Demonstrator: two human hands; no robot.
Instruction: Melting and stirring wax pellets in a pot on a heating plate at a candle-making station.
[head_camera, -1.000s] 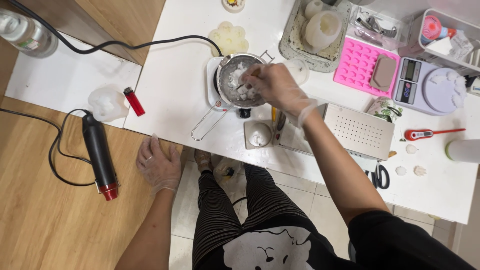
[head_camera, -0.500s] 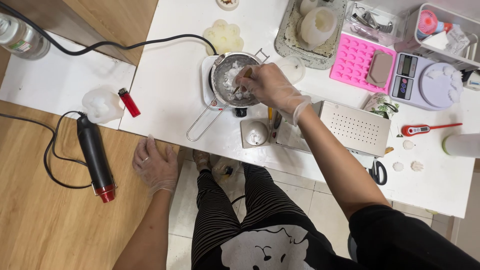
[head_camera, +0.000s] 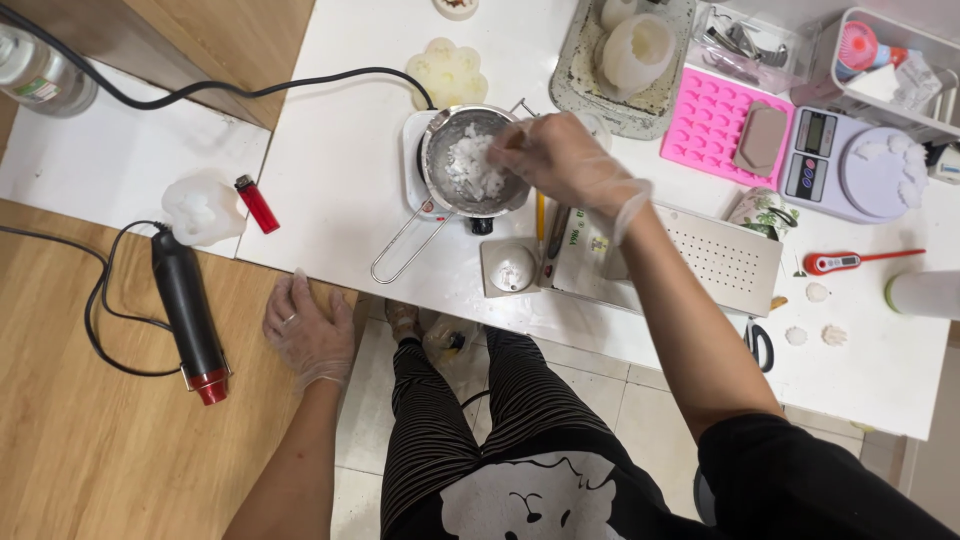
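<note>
Gloved right hand (head_camera: 565, 160) pinched a stick over white flakes (head_camera: 475, 168) in a metal pot (head_camera: 472, 160), left hand (head_camera: 308, 330) lay spread flat at the wooden bench's (head_camera: 100, 430) near edge, beside a black heat gun (head_camera: 187, 315)

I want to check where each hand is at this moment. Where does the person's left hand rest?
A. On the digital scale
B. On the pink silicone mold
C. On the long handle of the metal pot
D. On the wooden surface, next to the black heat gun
D: the gloved left hand lies flat on the wooden surface, right of the black heat gun, touching nothing else.
</note>
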